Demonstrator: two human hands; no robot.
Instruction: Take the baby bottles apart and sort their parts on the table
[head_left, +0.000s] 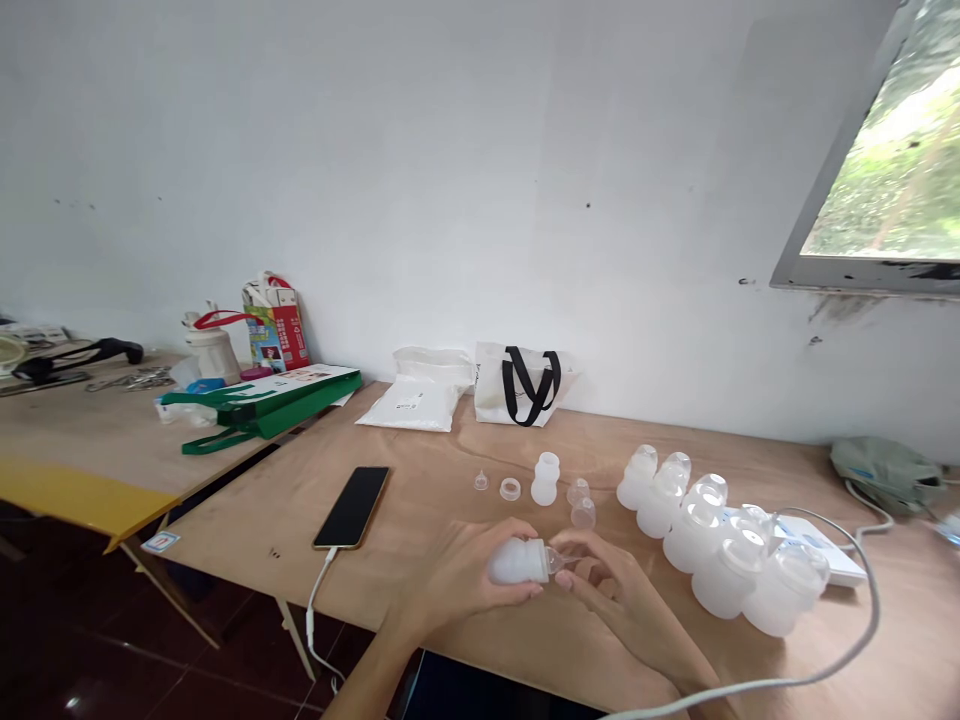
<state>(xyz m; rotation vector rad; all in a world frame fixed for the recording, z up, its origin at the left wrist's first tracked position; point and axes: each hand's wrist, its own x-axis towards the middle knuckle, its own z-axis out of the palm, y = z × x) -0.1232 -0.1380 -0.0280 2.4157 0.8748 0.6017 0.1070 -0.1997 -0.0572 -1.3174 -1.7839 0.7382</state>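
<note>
My left hand (469,570) is wrapped round a small frosted baby bottle (517,562), which lies tilted on its side above the table with its teat pointing right. At that end my right hand (604,575) has its thumb and fingers closed on the clear teat (555,560). Beyond my hands stand an open frosted bottle body (546,480), a white collar ring (510,489) and a loose teat (481,481). Two clear domed caps (583,513) lie beside the bottle body. To the right, several capped baby bottles (703,515) stand close together.
A phone (352,507) on a white cable lies at left. White packages (412,400) and a black-handled bag (517,385) rest by the wall. Behind the capped bottles is a white device (844,565); a grey cable (870,620) loops across the right. A dark screen (480,690) shows at the near edge.
</note>
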